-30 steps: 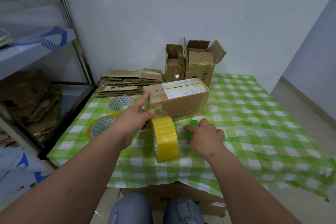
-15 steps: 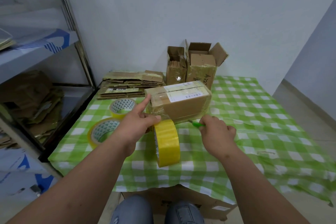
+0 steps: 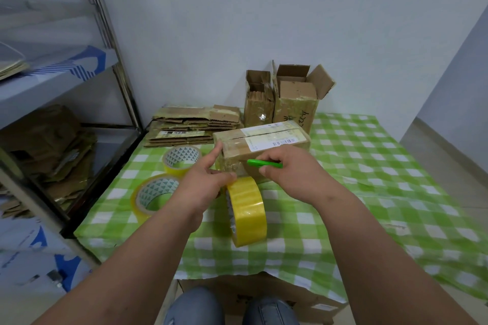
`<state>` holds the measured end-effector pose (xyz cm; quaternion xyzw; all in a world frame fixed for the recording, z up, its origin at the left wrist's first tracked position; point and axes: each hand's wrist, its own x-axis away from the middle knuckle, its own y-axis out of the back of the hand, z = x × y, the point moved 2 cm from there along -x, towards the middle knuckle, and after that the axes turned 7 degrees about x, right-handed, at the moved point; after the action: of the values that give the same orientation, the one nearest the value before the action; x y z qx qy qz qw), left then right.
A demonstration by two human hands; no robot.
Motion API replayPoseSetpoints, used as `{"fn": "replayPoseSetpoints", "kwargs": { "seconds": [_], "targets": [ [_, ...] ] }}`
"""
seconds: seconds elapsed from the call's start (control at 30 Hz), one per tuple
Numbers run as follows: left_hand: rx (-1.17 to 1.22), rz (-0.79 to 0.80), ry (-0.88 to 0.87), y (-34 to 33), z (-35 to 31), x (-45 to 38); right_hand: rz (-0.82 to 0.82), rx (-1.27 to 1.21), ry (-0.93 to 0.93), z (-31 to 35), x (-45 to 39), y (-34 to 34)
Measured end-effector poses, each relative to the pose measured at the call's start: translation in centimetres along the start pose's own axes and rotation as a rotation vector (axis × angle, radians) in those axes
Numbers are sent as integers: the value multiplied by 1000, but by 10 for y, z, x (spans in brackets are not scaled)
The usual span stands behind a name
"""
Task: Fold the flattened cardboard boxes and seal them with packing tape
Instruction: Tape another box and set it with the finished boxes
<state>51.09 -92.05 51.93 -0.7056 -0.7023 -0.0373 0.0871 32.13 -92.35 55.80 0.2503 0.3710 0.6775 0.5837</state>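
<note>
A folded brown cardboard box (image 3: 274,137) with a white label lies on the green checked tablecloth (image 3: 369,179). My left hand (image 3: 203,187) pinches the top of an upright yellow tape roll (image 3: 247,210) in front of the box, its index finger touching the box's left end. A strip of tape runs from the roll onto the box's near corner. My right hand (image 3: 293,169) holds a green cutter (image 3: 264,163), its tip pointing left at that strip.
Two more tape rolls (image 3: 182,158) (image 3: 154,194) lie flat at the left. A stack of flattened boxes (image 3: 192,126) sits behind them. Two open upright boxes (image 3: 282,97) stand by the wall. A metal shelf (image 3: 66,119) with cardboard is on the left.
My right hand has lifted the green cutter off the tablecloth and carried it up and left to the tape at the box's near corner. My left hand kept the roll in place.
</note>
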Motion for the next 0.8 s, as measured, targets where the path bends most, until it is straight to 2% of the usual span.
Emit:
{"fn": "replayPoseSetpoints", "kwargs": {
  "seconds": [0.3, 0.8],
  "targets": [
    [71, 26, 0, -1, 5, -1, 153, 225, 73, 19, -18, -3],
    [16, 54, -24, 5, 7, -4, 172, 335, 147, 26, -29, -5]
  ]
}}
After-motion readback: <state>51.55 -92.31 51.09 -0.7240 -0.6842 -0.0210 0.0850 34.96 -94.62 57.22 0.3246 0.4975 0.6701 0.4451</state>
